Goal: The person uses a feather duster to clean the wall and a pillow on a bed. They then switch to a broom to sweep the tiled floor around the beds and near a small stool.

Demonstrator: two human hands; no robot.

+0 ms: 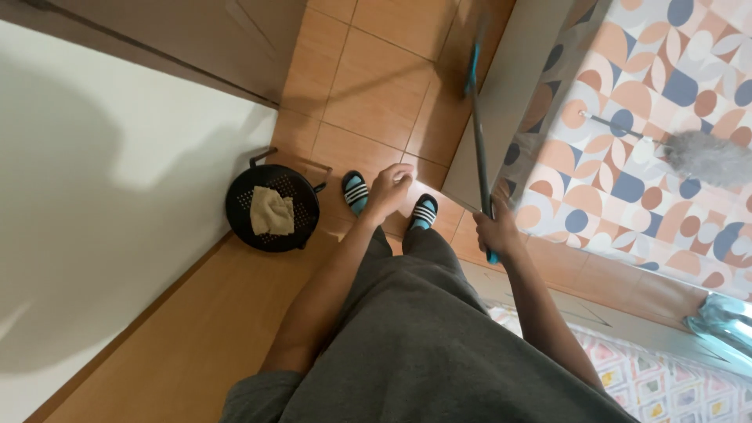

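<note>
Standing on orange floor tiles [376, 86], right hand [499, 233] grasping a mop handle [479, 149], left hand [389, 190] loose, empty

Black perforated basket [272, 207] on tiled floor [376, 86], left of the striped slippers [355, 190], beige cloth [271, 211] inside. White wall [94, 196] far left. Patterned bedcover [650, 117] right, grey duster [709, 157] lying on it.

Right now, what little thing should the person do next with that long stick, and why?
Probably bring the free left hand across to the long pole. Only the right hand grips it, near its lower end, and the pole reaches far up and away across the tiled floor, so a second grip would likely steady it.
</note>
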